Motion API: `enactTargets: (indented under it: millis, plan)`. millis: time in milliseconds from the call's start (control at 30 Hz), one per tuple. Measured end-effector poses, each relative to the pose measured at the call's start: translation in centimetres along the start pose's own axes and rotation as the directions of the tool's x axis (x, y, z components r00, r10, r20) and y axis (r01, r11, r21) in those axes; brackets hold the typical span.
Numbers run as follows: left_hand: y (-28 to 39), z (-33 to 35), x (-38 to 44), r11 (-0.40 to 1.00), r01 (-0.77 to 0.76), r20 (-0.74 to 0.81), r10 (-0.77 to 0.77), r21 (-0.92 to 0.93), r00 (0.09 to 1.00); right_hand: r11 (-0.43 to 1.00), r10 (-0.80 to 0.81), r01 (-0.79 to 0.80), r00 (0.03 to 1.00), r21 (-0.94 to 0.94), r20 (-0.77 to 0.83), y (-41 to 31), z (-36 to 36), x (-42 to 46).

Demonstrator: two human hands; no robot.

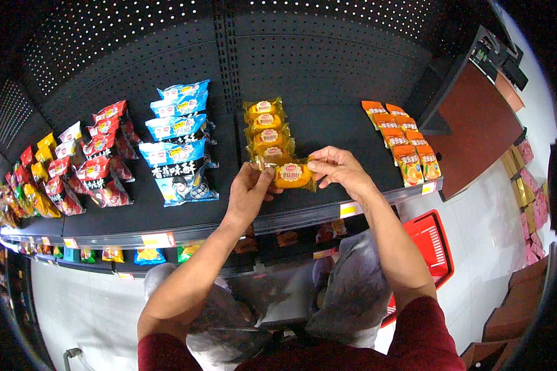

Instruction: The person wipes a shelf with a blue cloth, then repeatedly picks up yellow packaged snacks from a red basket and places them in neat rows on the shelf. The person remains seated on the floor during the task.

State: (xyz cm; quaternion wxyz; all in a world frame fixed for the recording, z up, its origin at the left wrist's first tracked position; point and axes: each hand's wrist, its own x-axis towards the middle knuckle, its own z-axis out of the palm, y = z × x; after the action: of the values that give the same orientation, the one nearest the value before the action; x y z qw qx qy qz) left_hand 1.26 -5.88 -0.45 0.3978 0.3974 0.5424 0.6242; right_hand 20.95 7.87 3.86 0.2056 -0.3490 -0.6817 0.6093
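Between both hands is a yellow-wrapped packaged bread (pixel 293 176), held level above the front of the black shelf (pixel 190 218). My left hand (pixel 250 188) grips its left end, with the thumb on top. The fingers of my right hand (pixel 336 169) pinch the clear wrapper at its right end. Directly behind it, a row of similar bread packs (pixel 268 134) runs back towards the perforated panel, and the nearest pack is partly covered by the held one and my left hand.
Blue snack bags (pixel 178 160) stand in a row to the left, with red bags (pixel 95 171) and yellow bags (pixel 39 197) beyond. Orange pouches (pixel 406 160) form two rows at right. Price tags line the shelf edge. A red shopping basket (pixel 445 259) is on the floor at right.
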Motion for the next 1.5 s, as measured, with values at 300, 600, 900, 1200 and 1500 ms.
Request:
enactTargets:
  millis: [300,600,900,1200,1500]
  plan:
    - [-1.0,-1.2,-1.0,0.96,0.02,-0.007,-0.019,0.28,1.0,1.0,0.007,-0.007,0.999,-0.01,0.049,0.4,0.2,-0.3]
    - [-2.5,-2.9,-0.9,0.887,0.014,0.008,-0.02,0.461,1.0,0.994,0.056,-0.055,0.998,-0.09,0.004,2.3,1.1,0.4]
    - [-1.7,-2.8,-1.0,0.764,-0.012,0.012,0.006,0.645,1.0,0.936,0.238,-0.236,0.971,-0.263,-0.024,2.3,1.7,0.3]
    - [-1.2,-2.5,-0.5,0.781,0.005,-0.028,0.016,0.625,0.999,0.972,0.109,-0.116,0.993,-0.204,-0.042,2.3,1.5,1.0]
    - [-0.8,-2.1,-0.3,0.737,-0.018,-0.08,0.097,0.676,0.992,0.981,0.063,-0.073,0.996,-0.182,-0.062,2.6,1.4,1.8]
